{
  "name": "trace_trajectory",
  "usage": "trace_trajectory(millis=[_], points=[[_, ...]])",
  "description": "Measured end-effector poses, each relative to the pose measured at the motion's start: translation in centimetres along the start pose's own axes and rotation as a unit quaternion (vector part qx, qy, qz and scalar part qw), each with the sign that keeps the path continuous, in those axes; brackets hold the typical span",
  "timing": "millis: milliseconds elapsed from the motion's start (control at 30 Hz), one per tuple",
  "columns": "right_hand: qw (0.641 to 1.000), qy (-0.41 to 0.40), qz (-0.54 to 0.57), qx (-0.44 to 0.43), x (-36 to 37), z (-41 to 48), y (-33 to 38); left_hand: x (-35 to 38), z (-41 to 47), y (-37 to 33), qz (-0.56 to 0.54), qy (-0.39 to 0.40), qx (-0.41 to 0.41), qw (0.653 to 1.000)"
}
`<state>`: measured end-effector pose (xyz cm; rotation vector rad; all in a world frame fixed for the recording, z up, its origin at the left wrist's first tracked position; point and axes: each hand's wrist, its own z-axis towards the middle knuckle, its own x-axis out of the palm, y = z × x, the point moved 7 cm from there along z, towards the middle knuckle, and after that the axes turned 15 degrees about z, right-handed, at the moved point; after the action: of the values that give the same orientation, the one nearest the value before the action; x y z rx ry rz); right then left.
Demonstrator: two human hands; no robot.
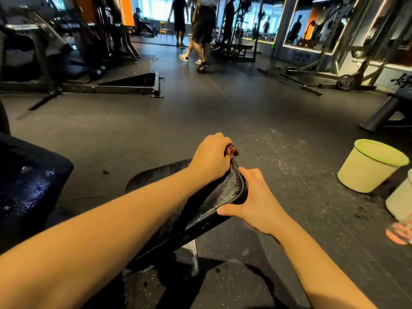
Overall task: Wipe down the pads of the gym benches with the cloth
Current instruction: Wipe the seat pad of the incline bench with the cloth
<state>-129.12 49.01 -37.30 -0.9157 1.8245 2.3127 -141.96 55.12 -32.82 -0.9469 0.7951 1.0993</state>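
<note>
Dark speckled rubber flooring surrounds the glossy, cracked black vinyl bench pad, where my left hand clutches a bunched brown cloth at the far corner and my right hand grips its rounded edge.

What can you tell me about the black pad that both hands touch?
The pad is black, glossy and wrinkled like worn leather, with a piped seam and a rounded corner. It tilts on a metal support. The left hand holds a brown cloth at its far edge; the right hand grips its corner.
</note>
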Motion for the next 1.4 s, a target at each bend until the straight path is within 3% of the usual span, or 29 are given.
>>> trace_trajectory(millis=[133, 233, 333, 400, 467, 533, 633, 700, 800, 867, 933, 1000, 1067, 1133, 1167, 1267, 1400], points=[[1.0, -0.005, -0.004, -0.019, -0.2, 0.1, 0.0, -1.0, -8.6, 0.4, -0.151, -0.014, 0.086, 0.985], [1.0, -0.005, -0.008, -0.026, -0.2, 0.1, -0.2, -1.0, -12.7, 5.4, -0.152, 0.025, 0.095, 0.984], [0.999, 0.002, -0.005, -0.032, -0.1, 0.2, -0.1, 0.0, -11.3, 13.8, -0.054, 0.044, -0.024, 0.997], [0.999, 0.004, -0.005, -0.034, 0.0, 0.1, 0.1, 0.1, -10.4, 19.1, 0.009, 0.061, -0.14, 0.988], [1.0, 0.006, -0.009, -0.027, 0.0, 0.1, 0.3, 0.0, -10.8, 20.4, 0.01, 0.046, -0.204, 0.978], [1.0, 0.006, -0.018, -0.02, 0.0, 0.3, 0.1, -0.1, -12.1, 16.6, -0.046, 0.019, -0.144, 0.988], [0.999, 0.007, -0.031, -0.014, 0.1, 0.3, 0.0, -0.2, -16.0, 9.6, -0.151, 0.058, 0.032, 0.986], [1.0, 0.013, -0.025, -0.015, 0.2, 0.2, 0.2, -0.7, -15.8, 10.3, -0.141, 0.08, 0.042, 0.986], [0.999, 0.02, -0.018, -0.024, 0.2, 0.0, 0.8, -0.6, -12.9, 16.1, -0.149, 0.105, -0.106, 0.977], [0.999, 0.023, -0.025, -0.019, 0.3, -0.1, 0.8, 0.5, -11.9, 19.1, -0.28, 0.174, -0.218, 0.919], [0.999, 0.02, -0.035, -0.01, 0.2, 0.0, 0.6, 1.3, -11.4, 20.3, -0.33, 0.21, -0.248, 0.886], [0.999, 0.018, -0.045, 0.002, 0.2, 0.0, 0.5, 1.2, -11.0, 21.4, -0.278, 0.188, -0.241, 0.91], [0.999, 0.016, -0.044, 0.007, 0.1, 0.0, 0.4, -0.2, -11.4, 22.4, -0.164, 0.076, -0.268, 0.946], [0.999, 0.016, -0.034, 0.007, 0.2, 0.0, 0.4, -2.0, -12.9, 22.4, -0.099, -0.045, -0.285, 0.952], [0.999, 0.016, -0.031, 0.007, 0.2, 0.0, 0.4, -2.2, -13.6, 21.6, -0.08, -0.052, -0.261, 0.961], [0.999, 0.015, -0.032, 0.007, 0.2, 0.0, 0.3, -1.3, -15.1, 19.1, -0.02, 0.024, -0.15, 0.988], [0.999, 0.016, -0.028, -0.001, 0.2, -0.1, 0.5, -2.2, -16.8, 17.6, -0.003, 0.022, -0.101, 0.995]])
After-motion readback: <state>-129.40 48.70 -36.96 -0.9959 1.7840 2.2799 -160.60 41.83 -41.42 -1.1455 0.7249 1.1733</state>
